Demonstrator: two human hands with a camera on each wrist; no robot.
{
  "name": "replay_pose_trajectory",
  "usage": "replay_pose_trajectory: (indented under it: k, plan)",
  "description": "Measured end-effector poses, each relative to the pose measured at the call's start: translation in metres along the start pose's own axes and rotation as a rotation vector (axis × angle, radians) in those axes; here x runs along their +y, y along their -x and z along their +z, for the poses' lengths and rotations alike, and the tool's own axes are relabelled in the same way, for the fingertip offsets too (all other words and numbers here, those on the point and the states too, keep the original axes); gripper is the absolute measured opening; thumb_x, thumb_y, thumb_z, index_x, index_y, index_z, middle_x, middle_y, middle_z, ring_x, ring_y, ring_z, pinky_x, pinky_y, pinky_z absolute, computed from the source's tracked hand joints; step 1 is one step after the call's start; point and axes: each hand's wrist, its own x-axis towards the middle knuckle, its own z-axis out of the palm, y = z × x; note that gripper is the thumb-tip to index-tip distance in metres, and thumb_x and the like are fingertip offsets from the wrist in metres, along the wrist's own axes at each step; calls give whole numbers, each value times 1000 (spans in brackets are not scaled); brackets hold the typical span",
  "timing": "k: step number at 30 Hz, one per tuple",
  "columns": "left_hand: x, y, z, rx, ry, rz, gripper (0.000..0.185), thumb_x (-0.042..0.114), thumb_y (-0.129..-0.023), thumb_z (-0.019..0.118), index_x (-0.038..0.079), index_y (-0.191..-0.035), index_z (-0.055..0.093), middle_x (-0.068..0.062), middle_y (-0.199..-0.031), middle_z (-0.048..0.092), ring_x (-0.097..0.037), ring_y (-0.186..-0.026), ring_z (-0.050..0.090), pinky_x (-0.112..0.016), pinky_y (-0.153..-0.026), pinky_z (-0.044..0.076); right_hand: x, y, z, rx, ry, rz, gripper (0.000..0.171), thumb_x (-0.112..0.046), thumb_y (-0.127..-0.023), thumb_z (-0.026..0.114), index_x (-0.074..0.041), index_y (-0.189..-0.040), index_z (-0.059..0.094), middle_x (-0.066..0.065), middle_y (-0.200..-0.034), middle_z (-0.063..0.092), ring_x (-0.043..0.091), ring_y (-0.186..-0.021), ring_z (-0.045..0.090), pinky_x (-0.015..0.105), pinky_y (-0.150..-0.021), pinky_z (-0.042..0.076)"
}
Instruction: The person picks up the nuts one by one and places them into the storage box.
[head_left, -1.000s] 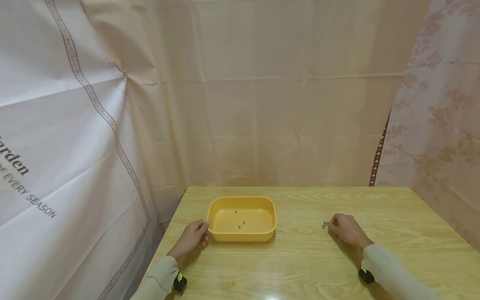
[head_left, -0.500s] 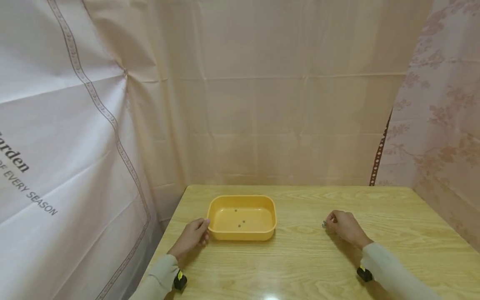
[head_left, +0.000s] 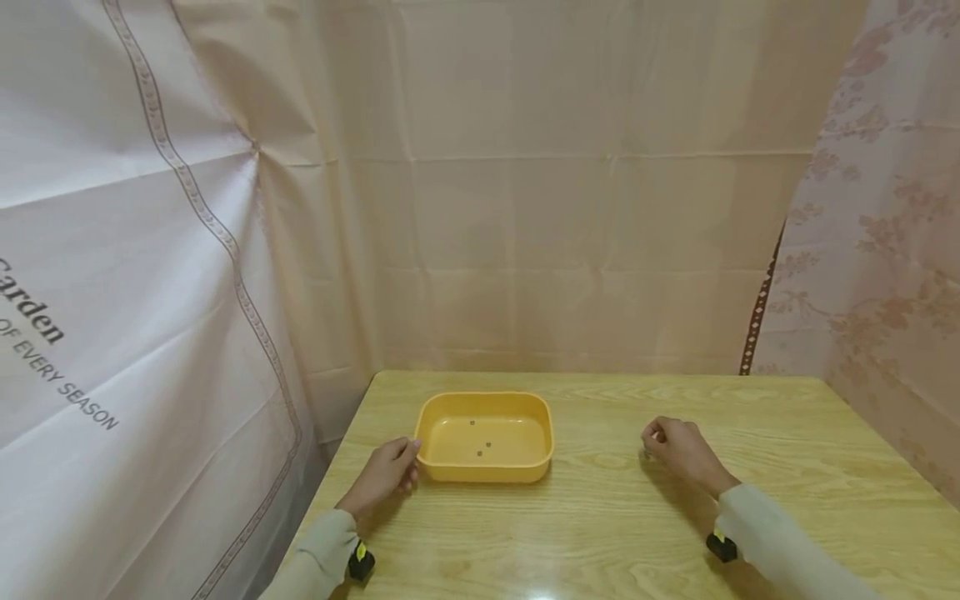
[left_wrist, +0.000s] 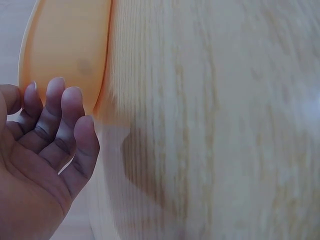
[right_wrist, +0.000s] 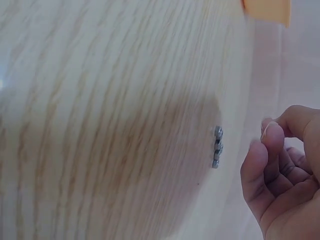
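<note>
Around the work we see hanging cloth: a plain beige backdrop (head_left: 562,208) at twelve o'clock, a white cloth lettered "Garden" and "OF EVERY SEASON" (head_left: 150,333) toward ten, and a pink-flowered cloth (head_left: 892,250) toward two. Below it spreads a wood-grain table (head_left: 585,542), with two pale sleeves (head_left: 772,525) reaching in from seven and five o'clock, a black wrist camera with a yellow mark (head_left: 362,563) by each cuff.

At eleven o'clock on the tabletop sits a yellow rectangular basin (head_left: 483,473), smooth, round-cornered and upright. Our left hand (head_left: 386,475) pinches its rim near nine o'clock between thumb and forefinger, the other fingers loosely bent. Our right hand (head_left: 686,450) is well apart at the basin's three o'clock, fingers bent and tips drawn close to the thumb; we cannot tell whether anything is between them. From the head view those fingers partly cover the pile of small metal nuts (right_wrist: 218,132), dull grey and bunched together on the table. Inside the basin, tiny grey nut-like pieces (head_left: 488,445) lie at about eleven, five and six o'clock of its floor.

We count one basin, two hands, three pieces inside it and at least four nuts in the pile, its exact number being unclear
</note>
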Motion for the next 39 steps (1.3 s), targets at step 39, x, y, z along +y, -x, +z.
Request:
replay_pose_trajectory:
  k: [39]
  plan:
    - [2,1,0,-9,41,-8,41,30,-113,44,-3,-93,59,-12,-77,63,-15,-59,55,-25,-52,47,-55,-19,23,5,-36,-145,14,-8,-103,59,3,-106,67,8,-71,65,10,-49,51,26,-47,47]
